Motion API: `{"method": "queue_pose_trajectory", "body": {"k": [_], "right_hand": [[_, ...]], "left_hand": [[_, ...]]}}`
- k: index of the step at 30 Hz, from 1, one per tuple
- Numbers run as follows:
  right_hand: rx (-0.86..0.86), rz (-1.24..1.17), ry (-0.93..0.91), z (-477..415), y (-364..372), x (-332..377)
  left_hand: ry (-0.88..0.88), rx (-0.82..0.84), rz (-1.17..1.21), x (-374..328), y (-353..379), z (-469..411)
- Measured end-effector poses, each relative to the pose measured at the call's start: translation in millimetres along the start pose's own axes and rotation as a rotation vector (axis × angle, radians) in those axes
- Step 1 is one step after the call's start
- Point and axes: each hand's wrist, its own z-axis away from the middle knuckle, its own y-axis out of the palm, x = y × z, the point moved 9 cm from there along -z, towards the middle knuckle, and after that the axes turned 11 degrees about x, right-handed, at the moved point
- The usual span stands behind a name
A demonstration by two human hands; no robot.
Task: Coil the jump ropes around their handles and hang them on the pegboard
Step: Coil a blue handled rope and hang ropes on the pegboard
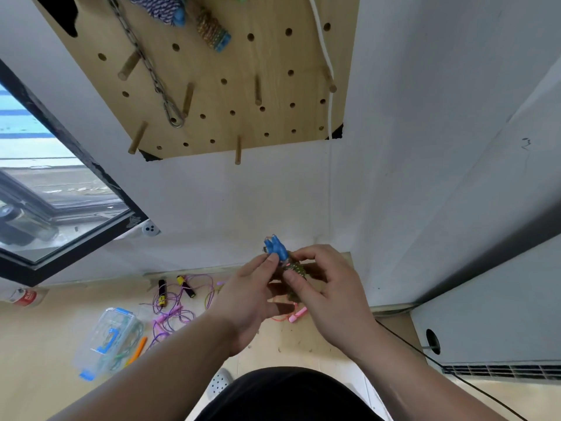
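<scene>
The task is standing part-way through. Two coiled bundles are already hanging near the top of the pegboard (212, 95): a blue-and-white patterned rope (164, 9) and a green-gold rope (212, 30) with a blue handle. A third jump rope (293, 265) is being worked in mid-air below the board, in front of the wall. The left hand (249, 302) is pinching the bundle just beneath its paired blue handles (276, 249), and the right hand (328, 296) is curling thumb and fingers round the olive coil wound on them. Judging by the tight turns, this coil is nearing completion (whether a loose tail is remaining cannot be told, as the hands are covering the lower end). Hanging it is not yet done; a free peg (238, 150) is projecting at the board's lower edge. On the floor, a purple rope (176, 302) and a pink rope (296, 314) are lying uncoiled, and a clear plastic box (106, 338) is holding what appears to be a green rope.
</scene>
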Motion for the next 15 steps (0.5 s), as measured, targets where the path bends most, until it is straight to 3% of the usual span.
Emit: {"method": "queue_pose_trajectory", "body": {"k": [4,7,12,15], "right_hand": [[0.079,0.231,-0.056,-6,6,4],[0.105,0.34,-0.105,-9,9,9],[0.167,0.449,-0.18,-13,8,22],[0.126,0.305,-0.12,-17,1,28]], "left_hand": [[-0.06,-0.135,0.024,9,-19,1],[-0.073,-0.17,-0.111,6,-25,3],[-0.078,-0.052,-0.223,-2,-29,5],[-0.091,0.057,-0.204,-2,-28,9]]}}
